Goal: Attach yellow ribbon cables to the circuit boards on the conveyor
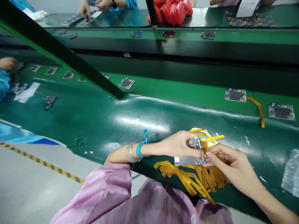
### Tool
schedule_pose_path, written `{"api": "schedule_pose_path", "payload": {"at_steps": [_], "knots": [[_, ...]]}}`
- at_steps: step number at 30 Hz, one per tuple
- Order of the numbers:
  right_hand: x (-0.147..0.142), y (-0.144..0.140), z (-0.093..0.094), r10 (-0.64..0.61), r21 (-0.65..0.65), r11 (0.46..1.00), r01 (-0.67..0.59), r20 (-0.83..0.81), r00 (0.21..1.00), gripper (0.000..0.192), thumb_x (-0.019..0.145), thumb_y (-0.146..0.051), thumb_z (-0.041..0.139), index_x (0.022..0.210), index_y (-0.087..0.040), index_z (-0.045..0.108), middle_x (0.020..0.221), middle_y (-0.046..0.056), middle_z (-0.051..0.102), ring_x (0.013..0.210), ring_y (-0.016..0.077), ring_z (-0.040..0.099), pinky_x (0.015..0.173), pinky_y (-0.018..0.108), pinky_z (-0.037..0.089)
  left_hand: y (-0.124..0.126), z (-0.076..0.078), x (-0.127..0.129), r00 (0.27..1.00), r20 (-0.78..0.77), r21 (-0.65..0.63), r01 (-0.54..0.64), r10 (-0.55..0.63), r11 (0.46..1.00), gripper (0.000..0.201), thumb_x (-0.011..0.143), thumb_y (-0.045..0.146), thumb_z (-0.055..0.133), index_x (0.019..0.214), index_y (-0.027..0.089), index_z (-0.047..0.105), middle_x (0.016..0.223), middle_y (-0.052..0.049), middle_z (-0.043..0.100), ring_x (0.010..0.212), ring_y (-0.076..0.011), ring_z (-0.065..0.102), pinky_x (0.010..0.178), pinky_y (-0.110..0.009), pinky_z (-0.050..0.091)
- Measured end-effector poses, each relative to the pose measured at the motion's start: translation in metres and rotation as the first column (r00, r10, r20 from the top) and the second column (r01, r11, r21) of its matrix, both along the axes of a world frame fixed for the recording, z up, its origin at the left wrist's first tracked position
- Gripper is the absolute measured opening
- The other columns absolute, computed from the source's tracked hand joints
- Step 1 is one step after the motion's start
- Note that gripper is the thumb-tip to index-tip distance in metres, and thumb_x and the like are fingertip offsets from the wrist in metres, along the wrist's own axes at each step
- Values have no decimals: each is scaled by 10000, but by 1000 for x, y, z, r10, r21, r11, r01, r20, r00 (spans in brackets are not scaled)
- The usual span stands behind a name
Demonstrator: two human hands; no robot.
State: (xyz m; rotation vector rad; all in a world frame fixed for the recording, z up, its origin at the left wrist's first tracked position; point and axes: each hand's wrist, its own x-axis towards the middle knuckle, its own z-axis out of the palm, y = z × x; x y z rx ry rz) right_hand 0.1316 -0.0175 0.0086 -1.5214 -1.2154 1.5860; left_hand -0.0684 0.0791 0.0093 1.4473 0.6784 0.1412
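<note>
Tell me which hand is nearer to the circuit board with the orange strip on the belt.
Right. The right hand lies below and slightly left of that circuit board and its orange strip; the left hand sits farther left, gripping the held board.

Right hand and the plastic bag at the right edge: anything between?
Head view: only bare green mat between the right hand and the plastic bag.

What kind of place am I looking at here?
Probably an electronics assembly line: circuit boards spaced along a green conveyor belt, and both hands, left hand and right hand, holding a board over yellow tape strips.
</note>
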Motion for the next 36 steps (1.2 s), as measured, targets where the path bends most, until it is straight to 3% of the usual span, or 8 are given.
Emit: {"api": "schedule_pose_path", "payload": {"at_steps": [8, 14, 17, 20, 26, 31, 34, 36], "knots": [[5, 4, -14, -94, -146, 986, 75, -130, 987, 495, 908, -674, 563, 932, -213, 740, 880, 80, 765, 782, 236, 769, 804, 395, 651, 7, -9, -4, 998, -49, 19, -24, 25, 1000, 461, 932, 552, 567, 698, 155, 576, 615, 43, 430, 566, -88, 363, 494, -234, 281], [-11, 39, -22, 171, 52, 983, -174, 60, 983, 258, 867, -464, 707, 904, -211, 746, 895, 45, 765, 821, 217, 734, 776, 345, 612, 12, -2, -19, 965, -221, 283, -72, 138, 957, 585, 1028, 599, 309, 842, 169, 659, 748, -29, 636, 663, -153, 550, 611, -283, 414], [-15, 83, -26, 156, 90, 983, -163, 75, 985, 247, 845, -424, 725, 854, -178, 739, 792, 49, 764, 729, 200, 732, 694, 321, 603, 37, -9, -39, 910, -256, 575, -128, 327, 808, 470, 1049, 546, 323, 1054, 205, 646, 1007, -58, 721, 883, -196, 670, 784, -297, 486], [-7, 144, -27, -26, 172, 985, 13, 74, 997, 312, 814, -430, 748, 917, -136, 743, 830, 83, 784, 721, 203, 756, 709, 320, 597, 84, -22, -78, 750, -319, 835, -67, 580, 546, 359, 1055, 408, 390, 1265, 164, 551, 1218, -109, 688, 1118, -208, 653, 956, -294, 493], [31, 225, -42, -397, 422, 872, 247, 315, 862, 289, 895, -425, 667, 1081, -207, 701, 1186, 147, 714, 1166, 389, 636, 936, 593, 519, 178, -31, -173, 558, -459, 867, 112, 691, 486, 749, 815, -69, 447, 1537, 47, 281, 1627, -246, 236, 1529, -359, 184, 1192, -509, 284], [34, 174, -55, -443, 560, 815, 145, 443, 779, 250, 874, -334, 646, 1080, -202, 694, 1256, 161, 626, 1095, 329, 618, 1008, 549, 463, 231, -39, -212, 554, -653, 740, 322, 516, 591, 910, 747, -86, 485, 1569, 237, 264, 1686, -85, 158, 1560, -302, 56, 1157, -450, 362], [13, 122, -56, -123, 509, 846, -157, 473, 872, 87, 869, -282, 668, 917, -230, 719, 1001, 67, 709, 911, 241, 661, 851, 393, 530, 251, -44, -222, 519, -691, 711, 360, 504, 604, 671, 769, 33, 633, 1403, 193, 485, 1631, -133, 284, 1544, -347, 110, 1165, -471, 335], [-3, 94, -56, 207, 438, 775, -456, 507, 837, 99, 940, -261, 613, 930, -228, 706, 980, 61, 711, 923, 230, 651, 832, 371, 513, 259, -45, -226, 498, -700, 704, 365, 511, 609, 604, 759, 124, 721, 1328, 181, 525, 1512, -161, 443, 1482, -366, 274, 1129, -472, 370]]}}
